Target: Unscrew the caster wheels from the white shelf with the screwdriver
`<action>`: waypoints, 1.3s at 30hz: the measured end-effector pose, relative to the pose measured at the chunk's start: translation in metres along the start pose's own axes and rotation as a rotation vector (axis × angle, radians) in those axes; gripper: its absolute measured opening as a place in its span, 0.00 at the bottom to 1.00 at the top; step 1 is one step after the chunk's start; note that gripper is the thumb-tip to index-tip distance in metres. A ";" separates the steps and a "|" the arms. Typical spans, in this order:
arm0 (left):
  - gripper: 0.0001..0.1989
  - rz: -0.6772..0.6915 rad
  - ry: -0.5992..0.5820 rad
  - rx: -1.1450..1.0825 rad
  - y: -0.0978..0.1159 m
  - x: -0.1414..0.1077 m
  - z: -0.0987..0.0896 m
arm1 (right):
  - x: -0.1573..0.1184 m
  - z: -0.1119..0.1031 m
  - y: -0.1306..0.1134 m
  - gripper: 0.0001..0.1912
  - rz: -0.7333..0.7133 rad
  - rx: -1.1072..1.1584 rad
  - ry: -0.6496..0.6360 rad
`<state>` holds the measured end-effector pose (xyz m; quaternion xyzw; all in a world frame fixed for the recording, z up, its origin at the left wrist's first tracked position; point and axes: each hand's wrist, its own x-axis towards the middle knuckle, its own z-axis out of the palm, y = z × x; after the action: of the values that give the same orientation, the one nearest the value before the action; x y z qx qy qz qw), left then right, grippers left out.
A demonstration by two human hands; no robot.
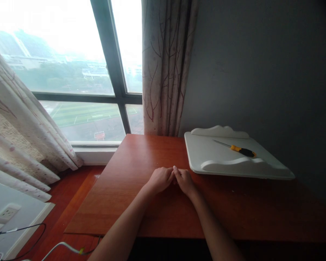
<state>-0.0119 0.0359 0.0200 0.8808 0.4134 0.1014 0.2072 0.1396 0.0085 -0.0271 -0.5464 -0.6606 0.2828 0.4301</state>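
My left hand point(161, 178) and my right hand point(184, 181) meet above the middle of the reddish-brown wooden table point(130, 174). Both are closed, fingers curled in and touching each other, with the right thumb on top. No object shows in either hand; the undersides of the fingers are hidden. To the right of my hands, apart from them, lies a screwdriver point(243, 150) with a yellow and black handle and a thin metal shaft pointing left. It rests on a white board point(206, 146) with wavy raised edges.
Behind the table hang a patterned curtain point(163, 72) and a grey wall point(260, 65). A window point(78, 83) overlooks a sports field. Another curtain point(21, 119) hangs at the left. Below it are a wall socket point(7, 214) and a white cable point(61, 244) near the table's left corner.
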 end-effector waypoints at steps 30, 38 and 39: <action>0.28 0.010 0.002 -0.013 -0.002 0.000 0.002 | 0.000 -0.001 -0.001 0.35 -0.005 0.005 -0.005; 0.29 0.019 0.007 -0.010 -0.003 0.000 0.002 | 0.000 -0.002 -0.002 0.35 0.001 0.008 -0.005; 0.28 0.021 0.006 -0.009 -0.003 0.000 0.002 | 0.000 -0.002 -0.001 0.35 0.001 0.008 -0.004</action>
<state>-0.0135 0.0370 0.0171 0.8839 0.4041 0.1082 0.2090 0.1403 0.0076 -0.0254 -0.5446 -0.6599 0.2869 0.4309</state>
